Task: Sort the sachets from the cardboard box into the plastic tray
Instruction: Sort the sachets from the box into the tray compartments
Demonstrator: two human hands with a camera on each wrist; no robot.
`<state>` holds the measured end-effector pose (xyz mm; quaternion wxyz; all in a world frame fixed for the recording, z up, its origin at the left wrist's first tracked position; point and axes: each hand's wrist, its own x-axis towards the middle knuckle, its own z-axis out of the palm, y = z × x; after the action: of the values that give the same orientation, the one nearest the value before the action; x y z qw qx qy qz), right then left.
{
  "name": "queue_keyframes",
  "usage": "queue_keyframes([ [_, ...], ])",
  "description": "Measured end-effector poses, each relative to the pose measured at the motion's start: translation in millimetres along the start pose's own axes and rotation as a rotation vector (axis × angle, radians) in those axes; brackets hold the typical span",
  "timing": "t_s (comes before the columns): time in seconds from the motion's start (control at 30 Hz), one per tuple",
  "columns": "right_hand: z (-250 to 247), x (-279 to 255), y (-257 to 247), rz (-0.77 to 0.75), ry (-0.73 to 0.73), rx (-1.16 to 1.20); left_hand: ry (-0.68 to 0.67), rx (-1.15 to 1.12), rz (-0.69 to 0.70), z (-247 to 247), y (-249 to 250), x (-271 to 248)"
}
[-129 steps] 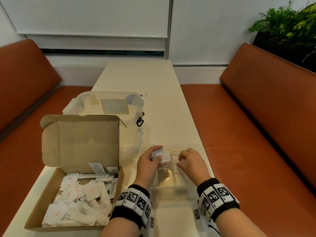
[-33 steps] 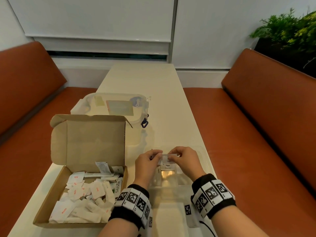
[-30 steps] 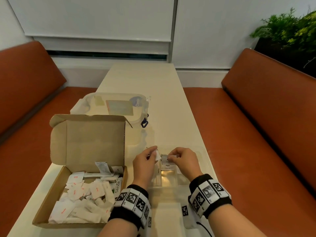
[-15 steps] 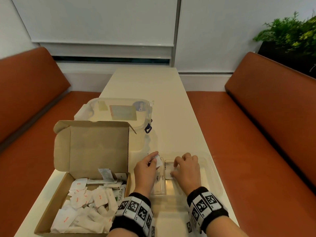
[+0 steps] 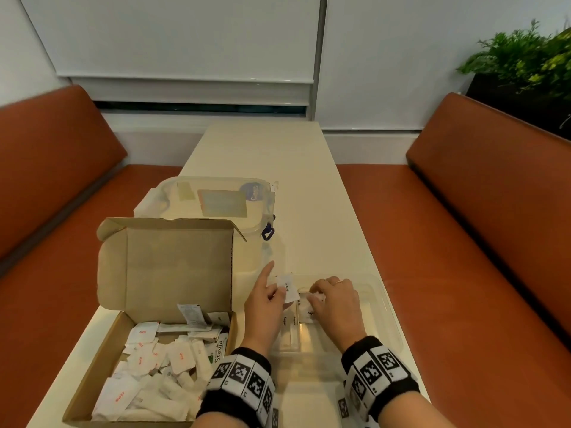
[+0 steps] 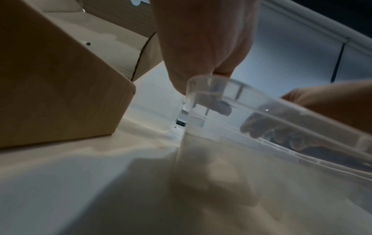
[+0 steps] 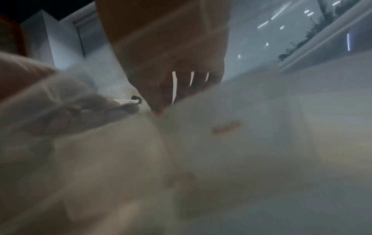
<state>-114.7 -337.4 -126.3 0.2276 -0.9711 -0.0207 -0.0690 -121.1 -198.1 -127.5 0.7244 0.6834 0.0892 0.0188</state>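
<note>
The open cardboard box stands at the table's left with several white sachets heaped inside. To its right lies the clear plastic tray, holding a Pepper sachet and Sugar sachets in its left compartments. My left hand pinches a white sachet over the tray's far left corner, index finger stretched out. My right hand reaches down into the tray, its fingertips pinching another white sachet with red print. The wrist views are blurred through the tray wall.
A lidded clear container stands behind the box. Orange benches run along both sides of the narrow table, and a plant is at the far right. The tray sits close to the table's right edge.
Both hands met above the tray with a sachet, then parted. The right hand went down into the tray with one; the left kept another and straightened its index finger.
</note>
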Motion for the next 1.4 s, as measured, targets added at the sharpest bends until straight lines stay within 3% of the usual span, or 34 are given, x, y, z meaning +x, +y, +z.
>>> queue_keyframes([
  [0.13,-9,1,-13,0.06,-0.009,0.455,-0.023,0.034,0.006,0,3,-2],
  [0.3,-20,6,-14,-0.009,-0.078,0.489,-0.087,0.081,0.022,2,11,-8],
  [0.43,-22,4,-4,0.101,-0.027,0.498,-0.059,0.071,-0.003,2,15,-11],
  [0.57,-21,0,-4,0.084,-0.132,0.38,-0.033,0.098,0.0,1,18,-14],
  [0.87,-11,0,4,0.056,-0.153,-0.09,0.099,0.382,0.059,0,18,-17],
  [1.07,-2,-2,4,0.028,-0.138,-0.149,0.138,0.538,0.006,-1,10,-15],
  [1.23,4,-5,3,-0.088,-0.095,-0.196,0.138,0.535,-0.01,-1,13,-15],
  [1.4,7,-3,5,-0.071,-0.123,-0.224,0.12,0.534,-0.02,-3,10,-12],
])
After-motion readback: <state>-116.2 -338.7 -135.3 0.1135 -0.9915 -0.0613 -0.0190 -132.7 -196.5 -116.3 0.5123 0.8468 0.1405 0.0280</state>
